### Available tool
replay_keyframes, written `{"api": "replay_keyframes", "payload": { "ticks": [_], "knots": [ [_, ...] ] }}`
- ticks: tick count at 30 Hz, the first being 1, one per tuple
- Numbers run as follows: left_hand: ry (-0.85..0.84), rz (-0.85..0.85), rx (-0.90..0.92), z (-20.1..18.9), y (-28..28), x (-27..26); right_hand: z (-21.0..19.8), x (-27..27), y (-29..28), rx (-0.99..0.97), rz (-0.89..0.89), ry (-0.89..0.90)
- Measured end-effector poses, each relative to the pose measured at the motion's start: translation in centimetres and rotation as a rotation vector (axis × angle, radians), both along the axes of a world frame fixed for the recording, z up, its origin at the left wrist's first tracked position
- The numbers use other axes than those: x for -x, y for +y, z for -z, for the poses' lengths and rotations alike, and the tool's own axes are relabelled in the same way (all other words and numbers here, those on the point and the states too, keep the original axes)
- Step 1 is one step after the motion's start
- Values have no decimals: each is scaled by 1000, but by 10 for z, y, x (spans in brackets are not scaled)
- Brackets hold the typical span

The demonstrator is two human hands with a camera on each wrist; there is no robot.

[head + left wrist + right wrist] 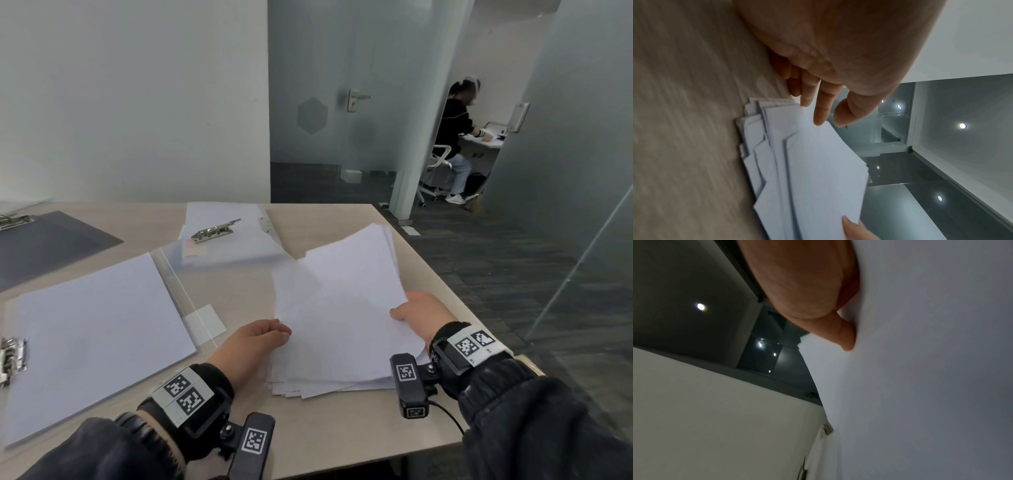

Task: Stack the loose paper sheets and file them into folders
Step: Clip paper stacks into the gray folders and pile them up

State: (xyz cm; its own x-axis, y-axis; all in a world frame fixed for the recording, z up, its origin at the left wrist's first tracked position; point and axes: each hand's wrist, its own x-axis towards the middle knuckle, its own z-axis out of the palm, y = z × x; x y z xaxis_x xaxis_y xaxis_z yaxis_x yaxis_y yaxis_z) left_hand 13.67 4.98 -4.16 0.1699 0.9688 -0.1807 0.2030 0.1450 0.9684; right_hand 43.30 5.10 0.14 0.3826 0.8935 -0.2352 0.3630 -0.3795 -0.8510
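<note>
Far left on the pale wood-grain table [346, 435], a dark grey clipboard with a metal clip [51, 243] lies flat. Nearer, a clear plastic folder [178, 294] lies open, a neat white paper stack [92, 339] squared up on it and a silver spring clip [12, 356] at its left edge. Beyond that folder, at the far middle of the table, sits a second translucent folder holding paper [233, 240], its chrome lever clip [214, 231] on top. Now the action: the left hand [250, 346] is at the left edge of the fanned pile of loose white sheets [339, 325], and the left wrist view shows its fingers [820, 104] extended and relaxed, tips touching the top sheet's edge rather than clamping it. The pile is untidy, with corners stepping out at different angles, its near end lying on the table at the near right. On the right, the right hand [423, 313] grips the upper sheets at their right edge, thumb [399, 313] on top, and they rise off the table toward the far side. The right wrist view shows paper pressed against the palm. Far right, through a glass partition [565, 171], a seated person in dark clothes [457, 140] works at a desk.
</note>
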Motion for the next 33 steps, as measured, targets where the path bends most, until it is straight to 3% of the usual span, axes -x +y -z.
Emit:
{"api": "replay_keyframes", "payload": {
  "ticks": [3, 6, 10, 15, 20, 26, 33],
  "knots": [
    [-7, -17, 21, -7, -2, 1, -6, -15, -5, -196, 153, -35],
    [-29, -39, 28, -12, -2, 2, -14, -20, -15, -392, 274, 74],
    [0, -84, -108, -34, 1, 1, -20, -12, -20, -551, 228, 247],
    [-48, -118, -306, -72, 19, -3, -22, 11, -21, -592, 31, 363],
    [-206, -90, -320, -99, 30, -13, -17, 29, -19, -600, -107, 452],
    [-263, -104, -343, -85, 22, -16, -14, 26, -21, -593, -127, 520],
    [-157, -47, -414, -77, 15, -21, -24, 30, -22, -656, -159, 470]
  ]
}}
